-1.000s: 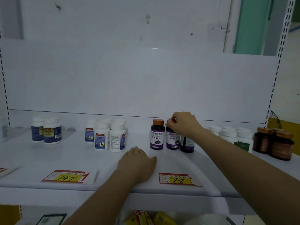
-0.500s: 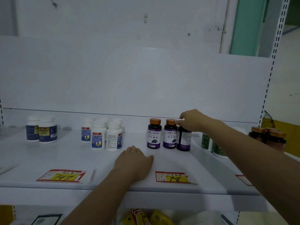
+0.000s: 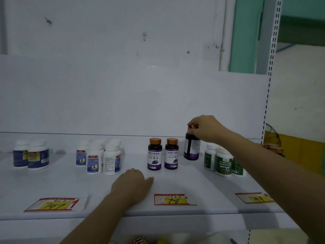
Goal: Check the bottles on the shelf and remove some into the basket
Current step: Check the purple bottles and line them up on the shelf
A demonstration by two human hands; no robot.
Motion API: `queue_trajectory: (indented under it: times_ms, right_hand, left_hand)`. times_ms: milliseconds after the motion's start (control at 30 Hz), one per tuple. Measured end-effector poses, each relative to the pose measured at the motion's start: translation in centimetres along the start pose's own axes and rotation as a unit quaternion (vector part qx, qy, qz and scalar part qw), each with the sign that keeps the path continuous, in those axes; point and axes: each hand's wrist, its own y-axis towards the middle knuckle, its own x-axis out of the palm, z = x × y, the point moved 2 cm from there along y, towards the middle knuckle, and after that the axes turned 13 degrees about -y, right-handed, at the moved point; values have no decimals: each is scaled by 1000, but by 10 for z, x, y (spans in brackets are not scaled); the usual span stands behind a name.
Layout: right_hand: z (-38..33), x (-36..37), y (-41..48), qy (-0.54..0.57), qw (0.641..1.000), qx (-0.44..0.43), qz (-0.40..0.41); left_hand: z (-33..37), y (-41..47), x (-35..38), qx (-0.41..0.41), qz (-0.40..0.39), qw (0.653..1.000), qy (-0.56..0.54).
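Purple bottle (image 3: 191, 147) pinched by its cap, raised clear of the shelf (image 3: 52, 184).

Right hand (image 3: 205, 127) closes its fingertips on the cap from above, likely so the body hangs free for a look at its label; the long axis runs nearly upright, cap up, back label toward the camera. It hangs just right of two matching purple bottles (image 3: 163, 154). Left hand (image 3: 133, 184) lies flat, fingers together, holding nothing, seemingly as a brace. No basket shows.
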Motion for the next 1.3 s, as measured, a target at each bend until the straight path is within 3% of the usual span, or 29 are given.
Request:
queue_trajectory:
  times_ms: [100,167,267,367,433,500,700,867,1033,1200,1300]
  right_hand:
    - [-2,-28,-7,62,998,-33,-6]
    - [-6,-44,-13,119,990,-65,-25]
    - [-16,-61,-23,197,972,-116,-56]
    - [-27,-66,-30,242,955,-155,-75]
    - [-30,-66,-34,251,950,-170,-79]
    - [-30,-62,-36,272,944,-169,-80]
    - [-33,-40,-33,359,932,-54,-10]
    - [-30,-42,-34,409,910,-72,-19]
    - [-27,-41,-40,464,877,-110,-62]
    - [-33,-40,-37,399,915,-66,2]
    - [-31,-42,-34,433,899,-52,30]
  left_hand:
    - [18,-19,-15,55,54,996,-46]
    - [35,-29,-25,124,54,978,-156]
    - [57,-29,-37,167,-41,921,-349]
    - [65,-29,-36,172,-121,860,-464]
    - [63,-33,-31,169,-145,816,-534]
    - [61,-35,-25,157,-126,793,-575]
    - [77,-48,-26,133,36,811,-569]
    - [76,-53,-33,134,-10,838,-529]
    - [76,-54,-43,144,-6,838,-527]
    - [81,-56,-39,135,79,832,-532]
    - [85,-57,-40,132,67,830,-539]
